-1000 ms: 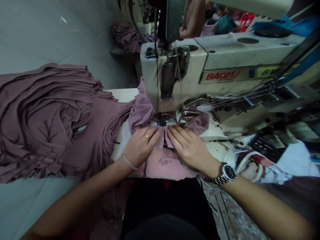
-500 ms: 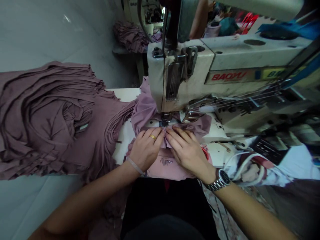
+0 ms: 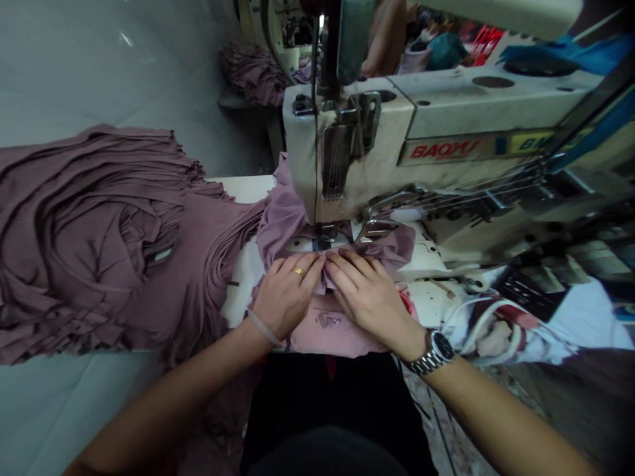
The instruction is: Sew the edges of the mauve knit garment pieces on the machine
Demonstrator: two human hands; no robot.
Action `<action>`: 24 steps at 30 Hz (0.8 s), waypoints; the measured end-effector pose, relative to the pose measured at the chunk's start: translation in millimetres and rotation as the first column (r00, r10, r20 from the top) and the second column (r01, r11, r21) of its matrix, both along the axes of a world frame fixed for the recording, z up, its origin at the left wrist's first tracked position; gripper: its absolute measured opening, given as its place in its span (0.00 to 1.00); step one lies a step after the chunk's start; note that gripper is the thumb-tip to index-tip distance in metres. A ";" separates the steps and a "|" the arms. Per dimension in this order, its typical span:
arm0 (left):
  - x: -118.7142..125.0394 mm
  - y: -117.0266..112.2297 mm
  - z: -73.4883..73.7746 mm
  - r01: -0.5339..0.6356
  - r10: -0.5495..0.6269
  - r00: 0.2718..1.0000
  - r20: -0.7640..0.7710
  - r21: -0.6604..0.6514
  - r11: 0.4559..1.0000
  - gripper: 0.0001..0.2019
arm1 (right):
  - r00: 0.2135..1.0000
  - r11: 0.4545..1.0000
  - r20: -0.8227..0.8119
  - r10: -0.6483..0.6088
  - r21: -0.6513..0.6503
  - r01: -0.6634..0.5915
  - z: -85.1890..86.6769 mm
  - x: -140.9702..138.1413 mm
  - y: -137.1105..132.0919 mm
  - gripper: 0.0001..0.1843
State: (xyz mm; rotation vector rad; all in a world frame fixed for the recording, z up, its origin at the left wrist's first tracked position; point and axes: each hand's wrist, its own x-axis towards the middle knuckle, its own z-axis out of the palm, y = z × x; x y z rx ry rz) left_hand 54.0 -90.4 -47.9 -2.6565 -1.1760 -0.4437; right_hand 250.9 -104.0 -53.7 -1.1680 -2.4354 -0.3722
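head view: left hand [image 3: 286, 297] and right hand [image 3: 370, 304] press mauve cloth [image 3: 292, 231] just in front of the presser foot [image 3: 323, 243]
fingers lie flat on it, not clenched; a pile of shirts [image 3: 89, 231] sits left of the foot

Exposure moderately dim, with soft, diffuse light that appears to fall from above. One small patch of glare on the pale grey floor tile [image 3: 126, 39]. Deep soft shadows fill the folds of the stacked mauve garments [image 3: 84, 244]. Casing of the sewing machine [image 3: 461, 112] fairly sharp, red lettering legible. Strong wide-angle distortion at frame edges; printed cloth [image 3: 501, 337] at right appears stretched and smeared. Dark clothing [image 3: 322, 403] at bottom falls to near-black, losing detail.
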 end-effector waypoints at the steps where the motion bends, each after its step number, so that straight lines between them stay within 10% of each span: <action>1: 0.3 0.2 0.1 0.001 -0.001 1.000 -0.001 0.001 1.000 0.21 | 1.000 1.000 -0.012 -0.004 -0.009 0.004 -0.6 0.1 0.7 0.20; 18: 2.8 13.0 4.3 -0.006 0.006 1.000 0.020 -0.001 1.000 0.19 | 0.997 0.993 -0.027 -0.066 -0.098 0.063 5.5 -2.4 13.4 0.22; 24: -11.8 23.1 6.7 0.198 -0.203 0.977 0.061 0.072 0.977 0.14 | 0.981 0.992 -0.186 0.058 -0.099 -0.077 3.3 4.2 12.9 0.17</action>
